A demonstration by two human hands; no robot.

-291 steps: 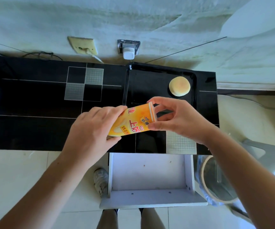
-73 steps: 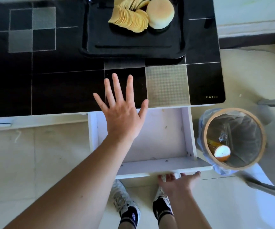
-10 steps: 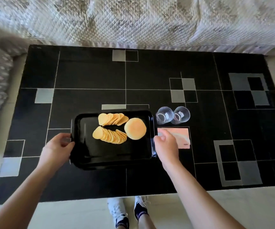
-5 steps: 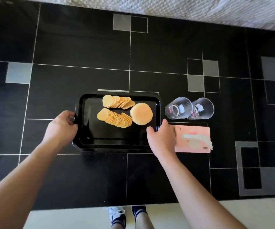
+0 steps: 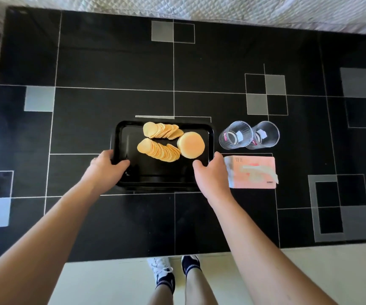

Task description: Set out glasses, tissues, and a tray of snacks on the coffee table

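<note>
Your left hand (image 5: pixel 108 167) clamps the black tray's (image 5: pixel 131 137) left rim, thumb curled over the lip. Your right hand (image 5: pixel 210 175) grips its right rim. Chips (image 5: pixel 160 146) and a round bun (image 5: pixel 190 144) lie between your thumbs. Just beyond your right fingers: pink tissue pack (image 5: pixel 252 171), then two glasses (image 5: pixel 249 135), all on the coffee table (image 5: pixel 111 69).

Setting: home living room. Low black glass counter (image 5: pixel 89 62) with grey square pattern; quilted sofa cover (image 5: pixel 221 7) along far edge; pale tiled floor (image 5: pixel 102 280) at near edge.
</note>
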